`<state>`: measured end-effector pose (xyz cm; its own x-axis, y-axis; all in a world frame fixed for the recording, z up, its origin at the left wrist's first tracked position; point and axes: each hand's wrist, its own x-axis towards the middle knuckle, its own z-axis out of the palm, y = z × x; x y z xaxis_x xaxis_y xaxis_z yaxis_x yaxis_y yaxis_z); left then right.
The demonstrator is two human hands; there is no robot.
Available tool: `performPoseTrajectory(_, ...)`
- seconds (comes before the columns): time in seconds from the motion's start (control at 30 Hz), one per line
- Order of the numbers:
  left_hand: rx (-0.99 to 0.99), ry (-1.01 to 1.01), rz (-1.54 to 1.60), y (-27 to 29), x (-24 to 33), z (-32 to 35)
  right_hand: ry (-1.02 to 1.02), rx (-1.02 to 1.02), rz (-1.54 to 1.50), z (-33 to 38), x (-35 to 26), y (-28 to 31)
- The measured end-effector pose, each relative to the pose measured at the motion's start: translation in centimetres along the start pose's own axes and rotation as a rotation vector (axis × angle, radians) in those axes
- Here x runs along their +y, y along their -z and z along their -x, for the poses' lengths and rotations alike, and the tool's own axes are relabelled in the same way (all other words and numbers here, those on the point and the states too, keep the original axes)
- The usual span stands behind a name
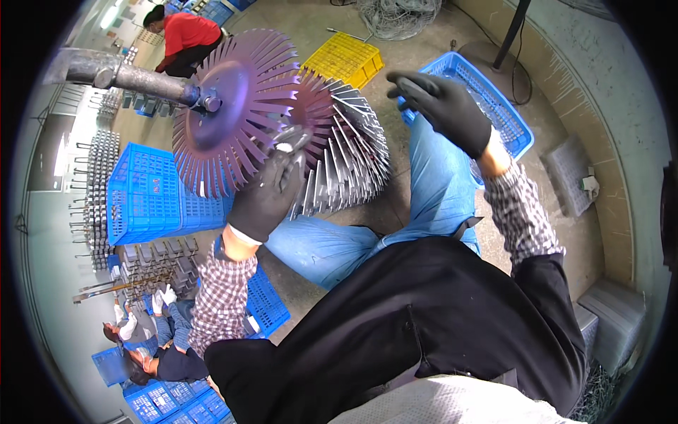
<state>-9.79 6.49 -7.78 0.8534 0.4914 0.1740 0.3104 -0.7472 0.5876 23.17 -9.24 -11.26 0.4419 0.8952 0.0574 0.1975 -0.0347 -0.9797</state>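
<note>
A purple metal disc [224, 106] with a slotted rim stands on a thick metal shaft [141, 79] to the left. Behind it, a second slotted disc [314, 106] shows in part, with many thin silvery metal strips [346, 166] fanned around it. My left hand [265, 194], in a black glove, is at the right rim of the front disc. Its fingers are closed together near a small shiny spot; what they hold is hidden. My right hand [452, 113], also black-gloved, is raised above my knee beside a blue basket [519, 138], fingers stretched out, nothing visible in them.
A yellow crate [342, 58] lies beyond the discs, near a wire heap [399, 15]. Blue crates [145, 194] stand at left, by racks of metal parts [95, 205]. A person in red [189, 35] bends at the far left; other people [166, 353] sit lower left.
</note>
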Motion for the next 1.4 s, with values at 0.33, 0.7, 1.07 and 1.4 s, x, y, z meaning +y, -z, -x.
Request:
performPoseTrajectory(0.33,-0.246,0.250,-1.644,1.4,-2.1,2.6,0.284,-0.298,0.410,-14.9,-2.3,-9.7)
performPoseTrajectory(0.7,-0.266,-0.362,-2.225,3.7,-10.4,1.0,0.283,-0.349,0.446,-17.8,-0.8,-10.1)
performPoseTrajectory(1.07,0.406,-0.373,-1.634,-1.8,-15.0,-6.1,1.064,-0.298,0.935,-19.4,1.5,-7.2)
performPoseTrajectory(1.4,0.515,-0.610,-1.641,2.2,-19.8,-7.4,0.024,-0.190,0.180,-14.0,1.0,-9.0)
